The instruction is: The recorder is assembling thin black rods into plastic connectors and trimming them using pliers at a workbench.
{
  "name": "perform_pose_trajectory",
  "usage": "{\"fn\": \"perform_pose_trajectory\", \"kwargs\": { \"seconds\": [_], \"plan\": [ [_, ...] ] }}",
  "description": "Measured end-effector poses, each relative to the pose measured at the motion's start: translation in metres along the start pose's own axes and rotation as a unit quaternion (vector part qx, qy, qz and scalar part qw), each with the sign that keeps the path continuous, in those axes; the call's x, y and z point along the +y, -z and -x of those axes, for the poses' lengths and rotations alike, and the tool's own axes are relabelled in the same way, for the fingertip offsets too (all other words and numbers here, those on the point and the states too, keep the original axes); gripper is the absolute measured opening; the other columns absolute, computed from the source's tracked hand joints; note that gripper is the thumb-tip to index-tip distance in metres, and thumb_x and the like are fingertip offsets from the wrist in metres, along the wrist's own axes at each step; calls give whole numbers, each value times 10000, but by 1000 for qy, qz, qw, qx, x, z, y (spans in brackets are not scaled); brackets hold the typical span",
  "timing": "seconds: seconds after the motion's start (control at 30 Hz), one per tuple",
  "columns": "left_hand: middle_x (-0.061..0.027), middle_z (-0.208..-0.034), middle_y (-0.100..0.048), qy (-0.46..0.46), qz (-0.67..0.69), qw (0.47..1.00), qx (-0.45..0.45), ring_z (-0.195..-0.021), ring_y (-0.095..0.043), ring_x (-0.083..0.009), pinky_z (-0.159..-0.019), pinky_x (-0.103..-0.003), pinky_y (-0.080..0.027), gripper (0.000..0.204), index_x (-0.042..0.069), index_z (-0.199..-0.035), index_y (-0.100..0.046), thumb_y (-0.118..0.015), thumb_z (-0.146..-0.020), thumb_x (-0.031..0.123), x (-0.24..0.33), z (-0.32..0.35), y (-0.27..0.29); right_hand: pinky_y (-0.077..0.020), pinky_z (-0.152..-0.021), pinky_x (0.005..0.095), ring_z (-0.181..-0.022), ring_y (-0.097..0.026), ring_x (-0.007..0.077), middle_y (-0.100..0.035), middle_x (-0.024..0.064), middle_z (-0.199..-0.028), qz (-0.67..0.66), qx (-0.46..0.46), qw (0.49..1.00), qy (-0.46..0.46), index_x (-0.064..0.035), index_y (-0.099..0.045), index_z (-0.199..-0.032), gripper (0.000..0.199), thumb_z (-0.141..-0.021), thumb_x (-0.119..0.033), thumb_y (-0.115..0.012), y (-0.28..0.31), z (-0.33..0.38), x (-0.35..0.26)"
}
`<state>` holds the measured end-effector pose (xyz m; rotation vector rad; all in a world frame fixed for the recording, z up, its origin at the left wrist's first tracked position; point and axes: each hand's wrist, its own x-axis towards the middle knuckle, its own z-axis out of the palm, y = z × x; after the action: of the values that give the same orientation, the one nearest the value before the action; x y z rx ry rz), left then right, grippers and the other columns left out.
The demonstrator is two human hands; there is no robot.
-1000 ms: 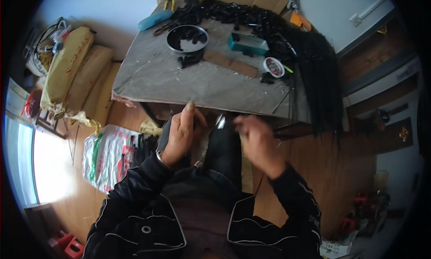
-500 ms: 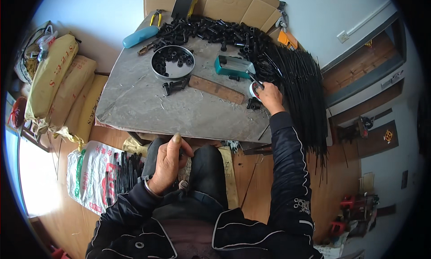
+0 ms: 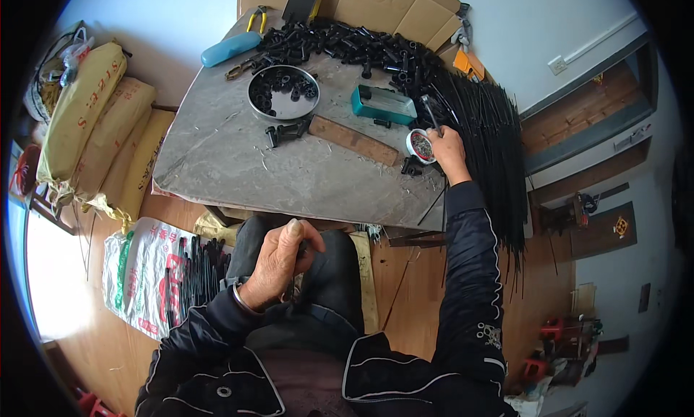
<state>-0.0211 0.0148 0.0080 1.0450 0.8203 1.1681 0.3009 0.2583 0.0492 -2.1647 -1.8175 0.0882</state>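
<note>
At the table's right edge, my right hand (image 3: 450,146) pinched into the small round tin (image 3: 420,145), picking a part; left hand (image 3: 278,261), closed on a dark piece over my lap, awaited careful fitting.

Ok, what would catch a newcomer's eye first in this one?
A big sheaf of black rods along the table's right side, with black tubes heaped at the far edge. The right hand reaches to a small round tin by the rods; the left hand rests in the lap.
</note>
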Motion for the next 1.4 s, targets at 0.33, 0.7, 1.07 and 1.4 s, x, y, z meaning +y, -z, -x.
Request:
{"fn": "perform_pose_trajectory", "kwargs": {
  "seconds": [0.33,0.7,1.07,1.4],
  "plan": [
    [-17,-866,-522,-68,18,993,-99,-787,-483,-90,-720,-227,-403,532,-8,-1164,-554,-513,-956,479,20,16,-5,-378,-565,270,-619,-439,86,-502,15,-812,-684,-289,670,1,-58,-544,-898,147,-956,-192,-559,22,127,-55],
    [-7,-861,-539,-42,3,999,-28,-767,-514,-81,-706,-217,-435,458,20,-1153,-583,-541,-957,431,11,30,-14,-382,-433,254,-454,-452,96,-473,-3,-562,-557,-67,828,-14,-64,-541,-743,227,-887,-208,-642,24,90,-33],
    [-4,-854,-535,-18,25,999,-30,-763,-507,-75,-696,-209,-432,421,13,-1155,-574,-539,-969,389,8,22,-20,-321,-351,285,-347,-378,112,-443,0,-474,-217,116,969,-33,-67,-533,-598,300,-846,-192,-646,-32,-9,38],
    [-9,-939,-509,-80,-27,996,19,-800,-476,-75,-713,-217,-418,435,4,-1240,-535,-467,-1004,363,8,18,-20,-366,-548,258,-571,-422,87,-509,18,-741,-683,-308,662,1,-37,-553,-930,156,-951,-191,-559,15,163,-74]
  ]
}}
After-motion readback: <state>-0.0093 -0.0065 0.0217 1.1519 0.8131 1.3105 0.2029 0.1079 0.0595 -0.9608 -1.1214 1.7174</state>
